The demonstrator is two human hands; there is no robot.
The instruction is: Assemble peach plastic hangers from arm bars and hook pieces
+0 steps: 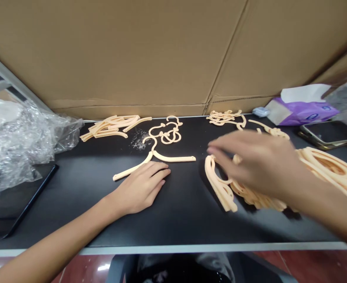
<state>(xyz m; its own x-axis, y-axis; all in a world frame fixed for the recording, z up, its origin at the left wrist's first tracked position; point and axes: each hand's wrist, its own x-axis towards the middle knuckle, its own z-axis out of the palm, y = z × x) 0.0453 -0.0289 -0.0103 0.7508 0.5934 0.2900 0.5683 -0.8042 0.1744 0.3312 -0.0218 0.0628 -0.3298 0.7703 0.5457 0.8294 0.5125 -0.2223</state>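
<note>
An assembled peach plastic hanger (158, 156) lies on the black table (176, 220). My left hand (140, 186) rests flat beside its left arm, fingers stretched out and holding nothing. My right hand (256, 161) hovers, blurred by motion, over a pile of curved peach hanger parts (220, 186), fingers extended. Whether the right hand touches the pile is unclear.
Straight peach arms (111, 126) are heaped at the back left, loose hooks (170, 131) in the middle, small pieces (224, 117) at the back right. More hangers (332, 169) lie right. Crumpled plastic wrap (17, 141), a tablet (11, 208), a tissue pack (303, 111), a phone (329, 135) and a cardboard wall (173, 55) surround them.
</note>
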